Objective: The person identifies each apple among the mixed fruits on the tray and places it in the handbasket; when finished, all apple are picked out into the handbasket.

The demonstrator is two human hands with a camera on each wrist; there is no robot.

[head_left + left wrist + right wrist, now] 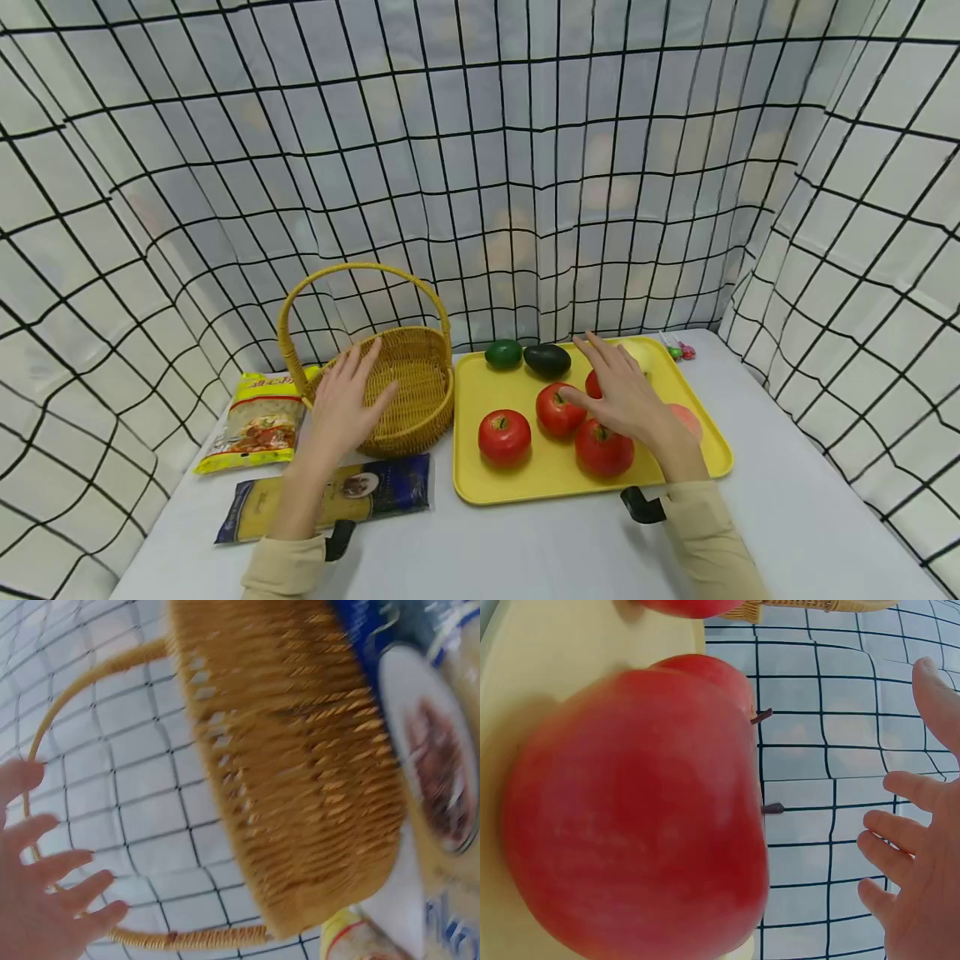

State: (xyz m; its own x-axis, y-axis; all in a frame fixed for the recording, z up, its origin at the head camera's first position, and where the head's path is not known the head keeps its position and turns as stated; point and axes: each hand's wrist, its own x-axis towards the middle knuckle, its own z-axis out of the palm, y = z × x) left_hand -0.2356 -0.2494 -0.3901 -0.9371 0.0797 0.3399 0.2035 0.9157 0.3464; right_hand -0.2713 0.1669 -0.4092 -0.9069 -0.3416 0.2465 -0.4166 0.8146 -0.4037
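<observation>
My left hand (347, 404) hovers over the near left side of a wicker basket (412, 383) with a tall handle, its fingers spread and holding nothing. In the left wrist view the basket's woven side (292, 765) fills the middle, apart from the fingers. Over the yellow tray (480, 492) my right hand (622, 392) is held with its fingers extended, above several red apples. One apple (505, 437) lies at the left, another (604, 448) just below the hand. The right wrist view has an apple (637, 817) close up, with a gap between it and the fingers.
Two dark green avocados (547, 361) lie at the tray's back edge. A pink round item (686, 422) is partly behind the right wrist. Wrapped lollipops (681, 352) sit beyond the tray. Left stand a yellow food bag (255, 421) and a blue-ended pasta packet (401, 487). Black netting (510, 183) surrounds the table.
</observation>
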